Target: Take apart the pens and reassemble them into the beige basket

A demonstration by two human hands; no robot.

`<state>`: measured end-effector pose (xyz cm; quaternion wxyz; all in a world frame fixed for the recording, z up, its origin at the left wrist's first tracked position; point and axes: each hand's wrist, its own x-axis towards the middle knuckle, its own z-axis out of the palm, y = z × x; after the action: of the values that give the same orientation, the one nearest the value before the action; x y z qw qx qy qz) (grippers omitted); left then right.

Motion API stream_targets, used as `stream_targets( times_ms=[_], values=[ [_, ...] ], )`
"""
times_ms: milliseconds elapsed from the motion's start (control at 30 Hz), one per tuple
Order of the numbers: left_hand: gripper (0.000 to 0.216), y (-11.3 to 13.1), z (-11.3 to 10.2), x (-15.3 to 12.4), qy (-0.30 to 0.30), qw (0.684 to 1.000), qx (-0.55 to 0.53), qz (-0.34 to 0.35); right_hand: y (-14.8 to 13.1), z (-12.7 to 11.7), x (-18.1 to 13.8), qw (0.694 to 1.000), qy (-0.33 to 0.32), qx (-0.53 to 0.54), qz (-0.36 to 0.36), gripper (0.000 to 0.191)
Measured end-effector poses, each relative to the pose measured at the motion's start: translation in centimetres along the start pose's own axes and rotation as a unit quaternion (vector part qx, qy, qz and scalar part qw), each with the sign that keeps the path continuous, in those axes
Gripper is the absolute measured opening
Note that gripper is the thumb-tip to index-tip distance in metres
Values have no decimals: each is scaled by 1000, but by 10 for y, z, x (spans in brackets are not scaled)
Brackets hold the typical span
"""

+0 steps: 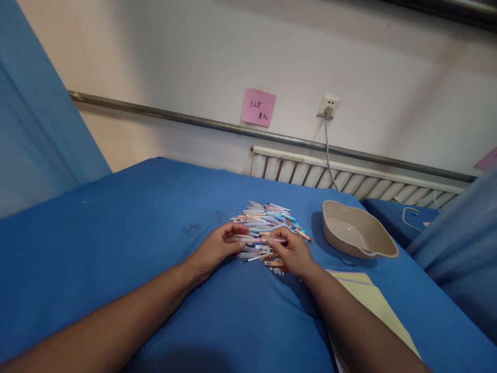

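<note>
A heap of several pens (264,220) with pale and coloured barrels lies on the blue cloth (116,243) of the table. Both my hands rest at the heap's near edge. My left hand (217,248) pinches one end of a clear pen (256,239), and my right hand (293,252) pinches its other end. The pen lies level between them, just above the heap. A few more pens and caps lie under my right hand.
A beige dish (359,230) stands to the right of the pens. A yellow pad (368,300) lies at the near right. Behind the table are a radiator (349,178), a wall socket with a cord (328,106), and a pink note (258,106).
</note>
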<state>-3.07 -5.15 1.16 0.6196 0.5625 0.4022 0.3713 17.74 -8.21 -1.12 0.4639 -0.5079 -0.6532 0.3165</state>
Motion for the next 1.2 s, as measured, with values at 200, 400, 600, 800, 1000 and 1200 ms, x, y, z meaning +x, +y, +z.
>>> stream_targets(
  times_ms=[200,400,600,800,1000,1200],
  values=[
    [34,-1,0,0,-46,997,15,-57,-3,0,-1,1000,2,9,-2,18],
    [30,0,-1,2,-26,999,36,5,-6,1,1,999,14,33,4,19],
    [31,-3,0,2,-48,996,71,2,-14,3,3,983,11,180,23,25],
    [34,0,3,-3,-98,993,68,-14,-17,4,3,978,16,207,32,27],
    [26,3,4,-4,-83,993,86,-4,-18,5,2,972,6,231,45,26],
    [32,3,6,-3,-53,995,81,14,-20,6,3,972,10,232,39,27]
  ],
)
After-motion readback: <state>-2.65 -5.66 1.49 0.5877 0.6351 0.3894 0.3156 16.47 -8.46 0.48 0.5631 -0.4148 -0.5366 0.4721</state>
